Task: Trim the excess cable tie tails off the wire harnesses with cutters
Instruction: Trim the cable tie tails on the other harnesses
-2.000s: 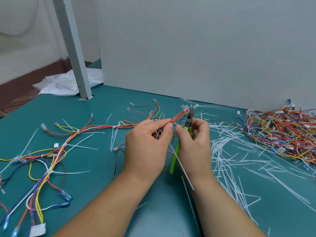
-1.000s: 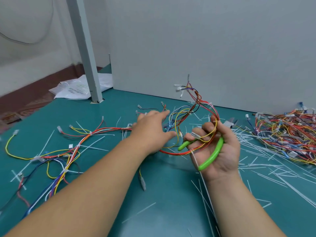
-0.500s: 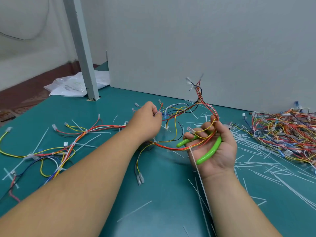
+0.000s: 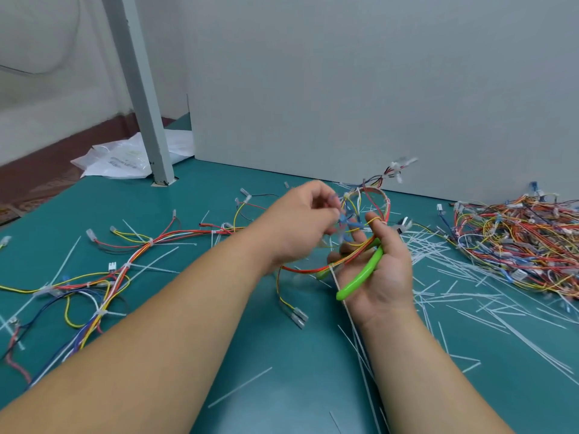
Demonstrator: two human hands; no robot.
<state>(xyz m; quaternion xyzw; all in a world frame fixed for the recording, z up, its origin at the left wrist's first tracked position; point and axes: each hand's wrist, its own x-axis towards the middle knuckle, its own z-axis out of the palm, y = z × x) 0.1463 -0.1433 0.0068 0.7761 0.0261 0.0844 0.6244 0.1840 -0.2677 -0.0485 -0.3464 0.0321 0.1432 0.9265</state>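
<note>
Hands: two, left hand (image 4: 300,223) and right hand (image 4: 382,270). Cutters (image 4: 360,280): one pair, green handles. Held harness (image 4: 354,255): one. Harness heap (image 4: 517,242): one, at 3 o'clock. Loose harnesses (image 4: 125,267), 9 o'clock: tangled, count unclear. Cut tie tails (image 4: 454,277): too many to count. Plastic bag (image 4: 119,161): one, 10 o'clock. Post (image 4: 141,89): one.

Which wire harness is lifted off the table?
The red-and-yellow wire harness looped across the right hand, which also holds the green-handled cutters. The spread-out harness at left and tangled harness pile at right lie on the teal table.
</note>
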